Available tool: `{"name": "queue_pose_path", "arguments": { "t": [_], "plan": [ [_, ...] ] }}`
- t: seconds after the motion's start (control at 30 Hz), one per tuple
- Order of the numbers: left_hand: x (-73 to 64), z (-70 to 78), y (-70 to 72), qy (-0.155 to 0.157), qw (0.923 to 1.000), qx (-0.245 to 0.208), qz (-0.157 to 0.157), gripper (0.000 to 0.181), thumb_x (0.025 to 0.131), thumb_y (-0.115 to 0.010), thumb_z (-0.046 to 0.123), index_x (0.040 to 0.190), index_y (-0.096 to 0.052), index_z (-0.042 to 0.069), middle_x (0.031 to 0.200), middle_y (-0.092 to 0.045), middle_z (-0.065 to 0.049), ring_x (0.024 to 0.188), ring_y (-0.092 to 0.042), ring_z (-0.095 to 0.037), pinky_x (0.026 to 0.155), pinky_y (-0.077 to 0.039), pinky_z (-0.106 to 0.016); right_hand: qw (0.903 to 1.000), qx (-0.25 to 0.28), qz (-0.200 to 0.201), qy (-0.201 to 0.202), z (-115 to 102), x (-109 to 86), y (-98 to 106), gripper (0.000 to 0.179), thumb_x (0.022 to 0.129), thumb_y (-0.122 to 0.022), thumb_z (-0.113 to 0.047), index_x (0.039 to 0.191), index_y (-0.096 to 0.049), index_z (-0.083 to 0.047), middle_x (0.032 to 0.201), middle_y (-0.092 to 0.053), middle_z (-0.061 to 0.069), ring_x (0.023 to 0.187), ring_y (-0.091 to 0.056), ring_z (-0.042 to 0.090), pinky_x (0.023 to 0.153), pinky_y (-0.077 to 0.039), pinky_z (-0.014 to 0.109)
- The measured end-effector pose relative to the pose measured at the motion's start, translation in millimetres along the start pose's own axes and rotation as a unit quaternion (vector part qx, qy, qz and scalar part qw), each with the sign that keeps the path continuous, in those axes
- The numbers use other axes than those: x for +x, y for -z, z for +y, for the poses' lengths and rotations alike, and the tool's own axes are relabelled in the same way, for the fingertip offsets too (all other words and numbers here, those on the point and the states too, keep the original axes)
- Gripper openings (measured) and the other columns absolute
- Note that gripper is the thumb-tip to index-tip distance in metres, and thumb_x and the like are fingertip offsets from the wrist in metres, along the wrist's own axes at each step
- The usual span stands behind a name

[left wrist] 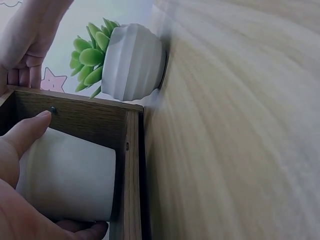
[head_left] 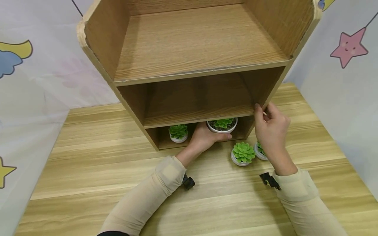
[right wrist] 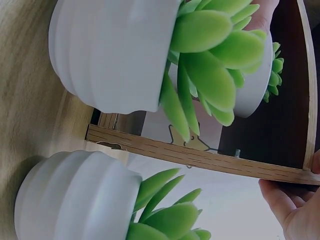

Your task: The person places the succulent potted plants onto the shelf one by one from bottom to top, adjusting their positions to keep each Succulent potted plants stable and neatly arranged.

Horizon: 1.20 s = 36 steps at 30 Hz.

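My left hand [head_left: 203, 136] holds a white pot [left wrist: 70, 175] with a green succulent [head_left: 222, 123], thumb on one side and fingers round the other. This pot is inside the bottom compartment of a wooden shelf [head_left: 200, 36], toward its right side. With thumb and fingers, my right hand [head_left: 271, 126] grips the front edge of the shelf's right side panel [right wrist: 210, 162], level with the middle board. Deeper in that compartment, to the left, sits a smaller potted succulent [head_left: 178, 131]. Two more potted succulents, one in front [head_left: 243, 153] and one partly behind my right wrist [head_left: 260, 152], stand on the table.
The shelf stands on a light wood-grain table [head_left: 88, 157]. Its middle board [head_left: 195, 111] lies low over my left hand, and its side panels flank the bottom compartment. White printed cloth walls [head_left: 348, 85] rise around the table. A black wrist device [head_left: 188, 181] hangs below my left sleeve.
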<state>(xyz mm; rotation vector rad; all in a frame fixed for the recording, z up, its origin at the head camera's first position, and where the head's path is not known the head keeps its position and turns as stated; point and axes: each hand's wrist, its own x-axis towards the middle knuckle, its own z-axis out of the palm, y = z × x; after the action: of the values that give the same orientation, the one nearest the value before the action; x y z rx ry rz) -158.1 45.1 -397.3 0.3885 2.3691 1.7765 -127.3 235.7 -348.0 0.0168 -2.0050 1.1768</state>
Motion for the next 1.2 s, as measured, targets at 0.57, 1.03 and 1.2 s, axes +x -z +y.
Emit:
{"name": "queue_pose_path", "arguments": {
  "t": [0.57,1.03,1.2],
  "plan": [
    [4.0,8.4,-8.6,0.028,0.9992,0.023,0.017,0.085,0.065,-0.093,0.033,0.136,-0.051,0.012,0.124,-0.059,0.004,0.114,-0.053,-0.010,0.094,-0.042,-0.025,0.9999,0.007,-0.002,0.007,-2,-0.9,1,0.017,0.094,-0.061,-0.002,0.102,-0.072,0.007,0.096,-0.071,0.017,0.088,-0.070,0.024,0.070,-0.052,0.016],
    [9.5,4.1,-13.0,0.001,0.9998,0.016,0.009,0.089,0.066,-0.093,0.027,0.141,-0.046,0.012,0.130,-0.055,0.004,0.119,-0.050,-0.009,0.097,-0.039,-0.023,1.0000,0.008,0.000,0.003,-1,-0.9,0,0.017,0.094,-0.061,-0.003,0.102,-0.072,0.007,0.097,-0.071,0.017,0.089,-0.069,0.024,0.070,-0.052,0.016],
    [9.9,1.7,-13.6,0.009,0.9997,0.020,0.011,0.087,0.066,-0.093,0.030,0.138,-0.048,0.013,0.126,-0.057,0.006,0.115,-0.052,-0.007,0.096,-0.040,-0.023,1.0000,0.003,-0.002,-0.003,-1,-1.3,1,0.018,0.094,-0.061,-0.004,0.104,-0.072,0.006,0.099,-0.071,0.015,0.091,-0.069,0.022,0.071,-0.052,0.017]
  ]
}}
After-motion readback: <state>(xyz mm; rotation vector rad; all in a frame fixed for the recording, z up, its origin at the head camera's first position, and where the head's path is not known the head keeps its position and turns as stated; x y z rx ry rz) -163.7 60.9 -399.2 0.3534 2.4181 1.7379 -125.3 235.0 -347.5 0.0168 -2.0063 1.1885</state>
